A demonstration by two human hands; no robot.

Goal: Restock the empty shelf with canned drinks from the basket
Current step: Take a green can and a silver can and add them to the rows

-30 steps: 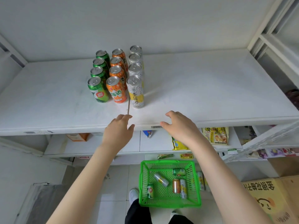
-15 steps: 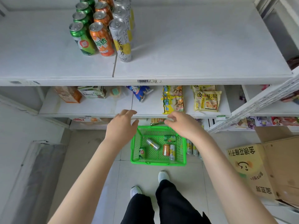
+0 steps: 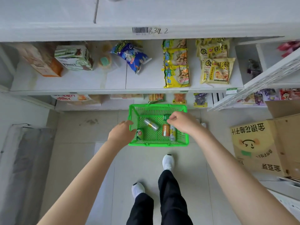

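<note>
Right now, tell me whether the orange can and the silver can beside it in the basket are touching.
Touching. Head view: the orange can and the silver can lie side by side with no gap between them.

Both bare arms reach forward and down, the hands low and a little apart

The left arm (image 3: 84,181) and right arm (image 3: 235,172) stretch out nearly straight from the bottom corners and draw towards each other. The left hand (image 3: 121,135) lies back up, its fingers (image 3: 127,123) fairly straight and close together, thumb on the inner side. The right hand (image 3: 183,125) sits slightly farther forward, knuckles up, its fingers (image 3: 172,118) loosely curled downward. Below, the right foot (image 3: 168,161) stands ahead of the left foot (image 3: 138,189)
</note>
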